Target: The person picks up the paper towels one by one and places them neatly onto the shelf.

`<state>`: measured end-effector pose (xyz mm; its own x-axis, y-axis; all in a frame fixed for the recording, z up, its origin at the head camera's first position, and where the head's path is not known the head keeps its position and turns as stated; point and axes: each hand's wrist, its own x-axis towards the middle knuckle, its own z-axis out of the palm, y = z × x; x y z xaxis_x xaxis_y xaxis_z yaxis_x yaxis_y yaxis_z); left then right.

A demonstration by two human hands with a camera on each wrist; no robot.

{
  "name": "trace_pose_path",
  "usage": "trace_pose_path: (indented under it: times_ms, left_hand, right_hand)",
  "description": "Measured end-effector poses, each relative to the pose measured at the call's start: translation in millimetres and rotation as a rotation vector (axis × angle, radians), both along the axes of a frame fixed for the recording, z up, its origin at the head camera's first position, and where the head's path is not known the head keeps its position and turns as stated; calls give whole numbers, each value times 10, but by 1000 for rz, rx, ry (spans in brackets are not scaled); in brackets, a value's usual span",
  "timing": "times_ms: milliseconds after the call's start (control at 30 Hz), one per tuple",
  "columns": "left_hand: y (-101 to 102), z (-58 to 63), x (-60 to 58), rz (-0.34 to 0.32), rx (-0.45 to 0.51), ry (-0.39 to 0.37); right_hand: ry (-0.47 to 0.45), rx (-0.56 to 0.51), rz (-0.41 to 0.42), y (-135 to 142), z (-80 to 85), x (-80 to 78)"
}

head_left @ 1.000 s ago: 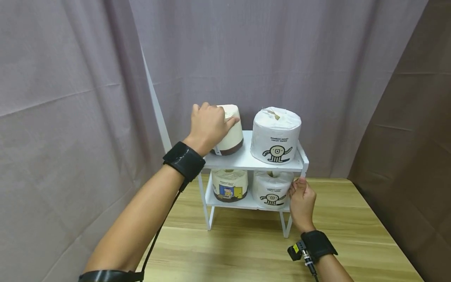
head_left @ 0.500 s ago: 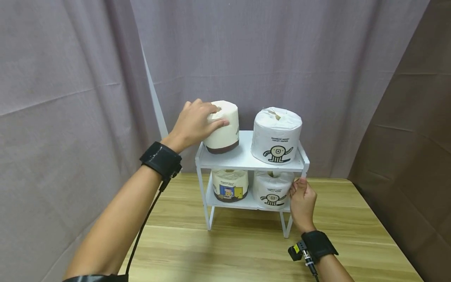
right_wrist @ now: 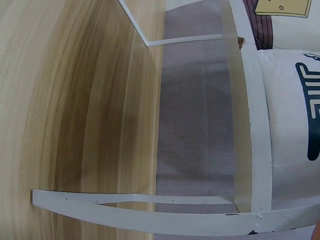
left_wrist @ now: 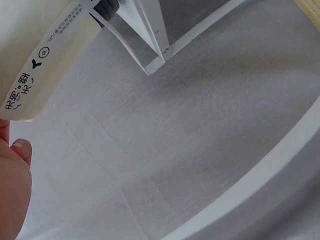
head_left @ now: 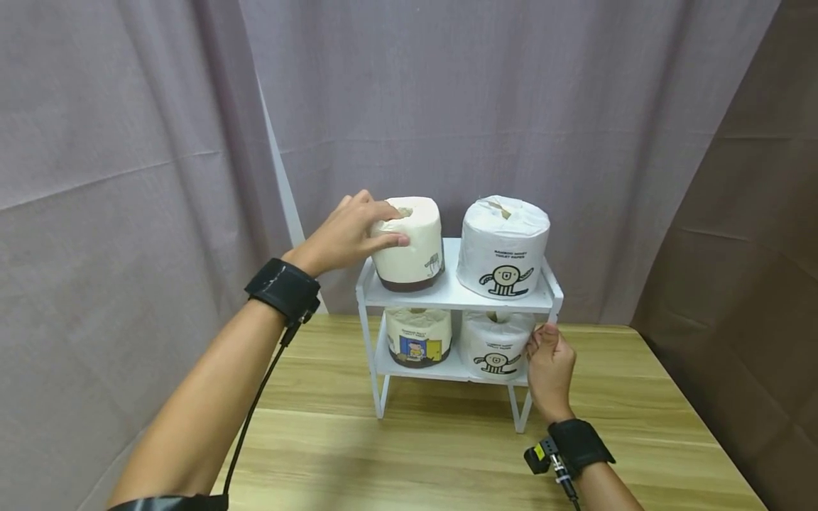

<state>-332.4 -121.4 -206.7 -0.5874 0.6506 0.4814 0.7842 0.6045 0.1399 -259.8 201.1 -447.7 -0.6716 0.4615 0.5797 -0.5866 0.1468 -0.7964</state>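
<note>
A cream toilet paper roll (head_left: 414, 248) with a brown base band sits on the left of the top shelf of a white two-tier rack (head_left: 447, 291). My left hand (head_left: 348, 231) holds it from the left, thumb across the front and fingers over the top by the core hole. Its printed side shows in the left wrist view, with part of the hand at the edge. My right hand (head_left: 551, 372) grips the rack's right upright, beside the lower white roll (head_left: 495, 344). To the right on the top shelf stands another white roll (head_left: 503, 248) with a cartoon figure.
On the lower shelf, a cream roll (head_left: 419, 337) with a colourful picture stands at the left. The rack's slim legs rest on a wood-grain table (head_left: 447, 461). Grey curtains (head_left: 383, 92) hang behind, and a brown cloth (head_left: 735, 284) lies along the right.
The cream roll has been turned, bringing a small drawing round to the front right, and it sits lower than half a second ago. My left hand has shifted left; the right stays on the rack.
</note>
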Motion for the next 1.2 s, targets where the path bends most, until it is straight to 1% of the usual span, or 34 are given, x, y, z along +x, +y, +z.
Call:
trace_pose_path:
  times_ms: [133,333,533,700,767,867,1000,1200]
  left_hand:
    - [31,-26,0,2,-26,-12]
    - [66,-8,26,8,-61,13]
    - [48,1,52,34,-95,-5]
    - [46,-11,72,51,-121,4]
    - [55,-18,91,75,-125,13]
    - [94,-34,130,128,-127,36]
    - [198,-62,171,215,-137,99]
    - [383,-87,210,329,-163,203]
  right_hand:
    - [2,-11,7,17,-20,15]
    - [4,1,-7,11,-17,19]
    - [7,-26,13,-20,-17,8]
    - [-7,-8,5,-43,-29,-13]
    - [-14,6,-6,-45,-33,-21]
    - [-33,12,-21,-51,-27,-20]
    - [-51,9,-34,-92,51,34]
    - [-45,17,-31,-133,129,86]
